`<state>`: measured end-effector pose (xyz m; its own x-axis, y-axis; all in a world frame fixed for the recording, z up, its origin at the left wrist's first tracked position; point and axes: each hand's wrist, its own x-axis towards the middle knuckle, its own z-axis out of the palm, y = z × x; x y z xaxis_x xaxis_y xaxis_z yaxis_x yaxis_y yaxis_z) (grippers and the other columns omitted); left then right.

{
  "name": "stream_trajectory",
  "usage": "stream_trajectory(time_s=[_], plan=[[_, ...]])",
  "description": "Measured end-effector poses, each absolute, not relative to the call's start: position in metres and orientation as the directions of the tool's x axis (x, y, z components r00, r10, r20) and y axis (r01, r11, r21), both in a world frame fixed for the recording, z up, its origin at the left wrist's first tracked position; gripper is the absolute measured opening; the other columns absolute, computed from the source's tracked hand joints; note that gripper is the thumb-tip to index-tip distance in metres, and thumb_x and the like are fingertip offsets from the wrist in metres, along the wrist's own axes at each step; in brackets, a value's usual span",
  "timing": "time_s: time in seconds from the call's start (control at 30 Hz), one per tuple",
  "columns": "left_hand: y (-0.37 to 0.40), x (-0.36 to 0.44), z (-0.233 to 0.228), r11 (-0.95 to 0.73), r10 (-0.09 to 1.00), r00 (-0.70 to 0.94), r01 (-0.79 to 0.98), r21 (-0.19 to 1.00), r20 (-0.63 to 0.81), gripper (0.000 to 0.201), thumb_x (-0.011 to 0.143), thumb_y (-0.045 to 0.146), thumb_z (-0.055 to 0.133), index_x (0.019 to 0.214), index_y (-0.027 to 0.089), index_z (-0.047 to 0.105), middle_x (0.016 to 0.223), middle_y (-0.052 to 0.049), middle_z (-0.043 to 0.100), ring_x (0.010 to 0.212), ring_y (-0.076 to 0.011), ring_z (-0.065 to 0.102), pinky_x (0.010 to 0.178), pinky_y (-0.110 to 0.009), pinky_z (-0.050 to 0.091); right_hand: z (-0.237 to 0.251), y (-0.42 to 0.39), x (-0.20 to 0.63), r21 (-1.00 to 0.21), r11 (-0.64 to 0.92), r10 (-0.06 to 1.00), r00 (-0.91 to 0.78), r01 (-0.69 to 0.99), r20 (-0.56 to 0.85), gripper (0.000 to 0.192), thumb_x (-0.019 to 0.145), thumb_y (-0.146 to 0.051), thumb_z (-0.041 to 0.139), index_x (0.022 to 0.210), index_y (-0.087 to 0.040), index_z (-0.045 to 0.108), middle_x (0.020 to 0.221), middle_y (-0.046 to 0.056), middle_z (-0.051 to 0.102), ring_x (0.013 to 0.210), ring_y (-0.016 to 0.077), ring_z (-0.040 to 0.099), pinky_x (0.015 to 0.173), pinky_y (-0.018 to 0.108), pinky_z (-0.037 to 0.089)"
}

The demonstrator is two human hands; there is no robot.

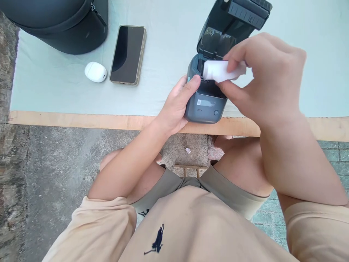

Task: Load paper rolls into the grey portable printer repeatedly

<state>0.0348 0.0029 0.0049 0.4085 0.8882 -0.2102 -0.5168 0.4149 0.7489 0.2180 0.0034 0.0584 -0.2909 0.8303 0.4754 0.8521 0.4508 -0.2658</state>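
Note:
A small dark grey label printer [205, 105] stands at the table's front edge with its lid [234, 22] swung open toward the back. My left hand [177, 105] grips the printer's left side, thumb on its top corner. My right hand [267, 80] pinches a white paper roll [218, 71] between thumb and fingers, right over the printer's open compartment. The roll's right end is hidden by my fingers.
A smartphone [127, 54] lies face up to the left, with a white earbud case [95, 71] beside it. A black bag [65, 25] fills the back left corner. The table [81, 120] has a wooden front edge and a pale cloth.

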Motion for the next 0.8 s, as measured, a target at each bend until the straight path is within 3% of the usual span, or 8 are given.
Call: stream_trajectory(time_s=[0.1, 0.2, 0.33, 0.5, 0.63, 0.8], plan=[[0.003, 0.034, 0.004, 0.418, 0.883, 0.426, -0.521, 0.744, -0.198, 0.021, 0.104, 0.043, 0.066, 0.105, 0.023, 0.066, 0.098, -0.001, 0.08, 0.12, -0.0291, 0.079, 0.101, -0.042, 0.069, 0.058, 0.003, 0.22, -0.268, 0.494, 0.765, -0.268, 0.827, 0.586, 0.028, 0.07, -0.014, 0.071, 0.086, -0.026, 0.052, 0.089, 0.003, 0.07, 0.08, 0.0253, 0.064, 0.069, 0.042, 0.05], [0.003, 0.033, 0.006, 0.429, 0.872, 0.455, -0.537, 0.727, -0.179, 0.021, 0.101, 0.046, 0.07, 0.105, 0.025, 0.066, 0.108, -0.002, 0.082, 0.12, -0.029, 0.079, 0.1, -0.041, 0.069, 0.055, 0.004, 0.218, -0.298, 0.531, 0.736, -0.257, 0.793, 0.626, 0.03, 0.072, -0.017, 0.074, 0.094, -0.025, 0.056, 0.096, 0.006, 0.07, 0.089, 0.0284, 0.066, 0.067, 0.042, 0.051], [0.002, 0.034, 0.009, 0.425, 0.878, 0.439, -0.528, 0.735, -0.192, 0.017, 0.103, 0.04, 0.068, 0.104, 0.023, 0.065, 0.102, -0.001, 0.081, 0.118, -0.0283, 0.08, 0.099, -0.04, 0.069, 0.052, 0.005, 0.213, -0.28, 0.489, 0.789, -0.282, 0.826, 0.546, 0.027, 0.08, -0.014, 0.066, 0.102, -0.026, 0.057, 0.107, 0.007, 0.07, 0.096, 0.0294, 0.067, 0.074, 0.044, 0.054], [0.001, 0.037, 0.008, 0.423, 0.888, 0.397, -0.513, 0.747, -0.231, 0.015, 0.107, 0.037, 0.06, 0.104, 0.022, 0.064, 0.091, 0.002, 0.077, 0.122, -0.0279, 0.08, 0.099, -0.042, 0.069, 0.046, 0.01, 0.216, -0.277, 0.419, 0.835, -0.247, 0.865, 0.492, 0.027, 0.077, -0.012, 0.064, 0.094, -0.029, 0.052, 0.103, 0.005, 0.07, 0.087, 0.0271, 0.065, 0.07, 0.042, 0.049], [0.001, 0.037, 0.007, 0.421, 0.891, 0.396, -0.532, 0.735, -0.223, 0.01, 0.106, 0.031, 0.059, 0.103, 0.022, 0.063, 0.082, 0.004, 0.073, 0.107, -0.0242, 0.084, 0.092, -0.037, 0.07, 0.042, 0.014, 0.22, -0.27, 0.447, 0.834, -0.287, 0.853, 0.472, 0.028, 0.071, -0.011, 0.064, 0.09, -0.03, 0.054, 0.097, 0.001, 0.07, 0.081, 0.0247, 0.065, 0.065, 0.04, 0.048], [0.001, 0.035, 0.006, 0.424, 0.884, 0.426, -0.558, 0.714, -0.192, 0.01, 0.104, 0.031, 0.063, 0.107, 0.021, 0.065, 0.088, 0.003, 0.076, 0.1, -0.0219, 0.083, 0.088, -0.034, 0.07, 0.043, 0.012, 0.219, -0.311, 0.494, 0.818, -0.311, 0.812, 0.484, 0.017, 0.08, -0.014, 0.063, 0.085, -0.028, 0.055, 0.091, 0.0, 0.071, 0.085, 0.0239, 0.069, 0.073, 0.041, 0.05]])
